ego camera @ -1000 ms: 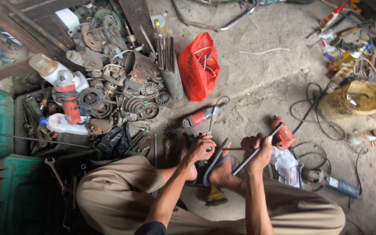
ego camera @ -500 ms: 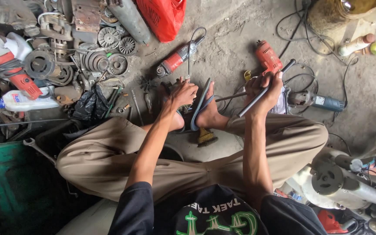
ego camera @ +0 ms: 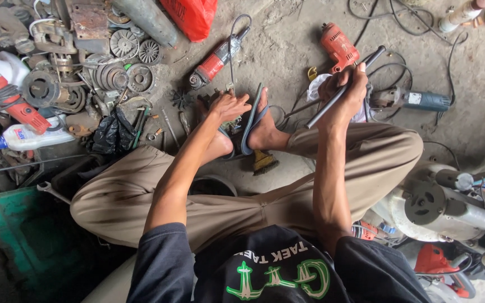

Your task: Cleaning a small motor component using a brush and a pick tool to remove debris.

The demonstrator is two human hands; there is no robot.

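I sit on the concrete floor with my legs folded and my feet together. My right hand (ego camera: 344,90) is closed around a long dark metal rod (ego camera: 373,58) that slants up to the right. My left hand (ego camera: 228,106) presses down on a small dark metal part held between my feet, beside a sandal (ego camera: 251,120) standing on edge. What my left fingers grip is hidden under the hand. A small brush (ego camera: 264,161) lies just below my feet.
A red angle grinder (ego camera: 215,60) and a red drill (ego camera: 338,45) lie ahead, a blue-grey grinder (ego camera: 416,101) to the right. Gears, pulleys and scrap (ego camera: 113,67) crowd the left, with a green crate (ego camera: 12,235) and a white bottle (ego camera: 35,136). A motor (ego camera: 450,205) sits right.
The camera has tilted down and nearer, so my shirt and lap fill the lower frame. Both hands stay on the rod and the part; the rod has lifted slightly.
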